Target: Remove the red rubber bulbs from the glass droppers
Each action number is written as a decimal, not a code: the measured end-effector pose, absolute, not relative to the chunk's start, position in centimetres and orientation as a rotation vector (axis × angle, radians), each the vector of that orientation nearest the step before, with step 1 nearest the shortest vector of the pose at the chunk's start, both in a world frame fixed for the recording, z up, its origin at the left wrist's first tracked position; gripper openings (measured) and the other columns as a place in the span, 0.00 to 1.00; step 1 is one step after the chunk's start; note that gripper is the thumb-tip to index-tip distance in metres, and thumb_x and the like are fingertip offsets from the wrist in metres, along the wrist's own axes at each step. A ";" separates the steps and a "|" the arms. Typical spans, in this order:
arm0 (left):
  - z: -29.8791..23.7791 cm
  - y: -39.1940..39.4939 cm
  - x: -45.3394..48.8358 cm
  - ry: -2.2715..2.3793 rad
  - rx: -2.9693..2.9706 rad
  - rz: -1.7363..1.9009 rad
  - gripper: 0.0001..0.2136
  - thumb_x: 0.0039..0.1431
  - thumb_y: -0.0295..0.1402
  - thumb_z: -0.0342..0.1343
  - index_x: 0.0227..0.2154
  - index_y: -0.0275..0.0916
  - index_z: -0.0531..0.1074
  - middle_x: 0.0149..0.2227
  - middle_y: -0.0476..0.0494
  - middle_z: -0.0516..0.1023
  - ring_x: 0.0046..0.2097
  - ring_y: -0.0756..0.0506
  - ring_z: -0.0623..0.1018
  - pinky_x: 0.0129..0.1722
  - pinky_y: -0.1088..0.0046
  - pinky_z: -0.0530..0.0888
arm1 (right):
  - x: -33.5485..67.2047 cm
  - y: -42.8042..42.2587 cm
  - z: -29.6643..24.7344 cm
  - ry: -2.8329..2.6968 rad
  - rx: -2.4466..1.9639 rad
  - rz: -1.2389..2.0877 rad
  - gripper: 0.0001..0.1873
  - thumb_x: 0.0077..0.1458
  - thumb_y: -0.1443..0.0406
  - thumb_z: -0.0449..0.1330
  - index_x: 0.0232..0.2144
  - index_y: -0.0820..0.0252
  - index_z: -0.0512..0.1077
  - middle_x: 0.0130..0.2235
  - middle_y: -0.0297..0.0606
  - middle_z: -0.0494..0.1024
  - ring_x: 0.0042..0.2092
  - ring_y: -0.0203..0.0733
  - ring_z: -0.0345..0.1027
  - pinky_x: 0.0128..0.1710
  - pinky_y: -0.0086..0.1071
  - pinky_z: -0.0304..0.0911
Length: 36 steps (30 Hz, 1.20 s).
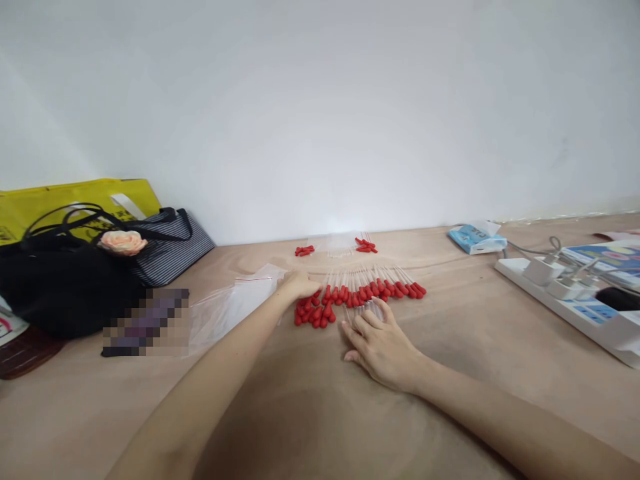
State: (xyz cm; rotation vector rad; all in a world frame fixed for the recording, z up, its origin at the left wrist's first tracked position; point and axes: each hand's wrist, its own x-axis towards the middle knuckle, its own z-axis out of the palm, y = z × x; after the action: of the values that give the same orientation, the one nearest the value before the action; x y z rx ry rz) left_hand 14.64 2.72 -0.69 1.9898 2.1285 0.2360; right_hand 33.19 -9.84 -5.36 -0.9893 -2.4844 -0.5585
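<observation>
Several clear droppers with red rubber bulbs (370,290) lie in a row on the tan table (310,413). My left hand (299,285) rests at the row's left end, fingers curled over the droppers there. My right hand (377,340) lies flat just in front of the row, fingers spread and touching a few clear dropper stems. Two small bunches of droppers (365,245) lie farther back by the wall. A clear plastic bag (235,303) lies under my left forearm.
A black bag (60,283), a striped bag with a pink flower (165,253) and a yellow bag (75,203) stand at the left. A white power strip with plugs (575,300), a blue tissue pack (475,238) and printed sheets sit at the right.
</observation>
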 end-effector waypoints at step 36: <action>-4.3 -7.7 15.1 1.059 2.969 1.120 0.08 0.55 0.35 0.51 0.34 0.38 0.69 0.36 0.43 0.76 0.40 0.46 0.72 0.41 0.66 0.67 | 35.4 -8.7 -5.2 -2.111 -0.836 -0.436 0.08 0.55 0.64 0.53 0.36 0.53 0.72 0.23 0.27 0.73 0.33 0.33 0.62 0.52 0.43 0.40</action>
State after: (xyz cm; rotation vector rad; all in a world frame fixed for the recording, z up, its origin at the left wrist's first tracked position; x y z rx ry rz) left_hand 15.06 -7.71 -4.29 2.9687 1.0591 1.1201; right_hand 35.41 -8.67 -5.18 -0.8362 -2.1110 -0.4360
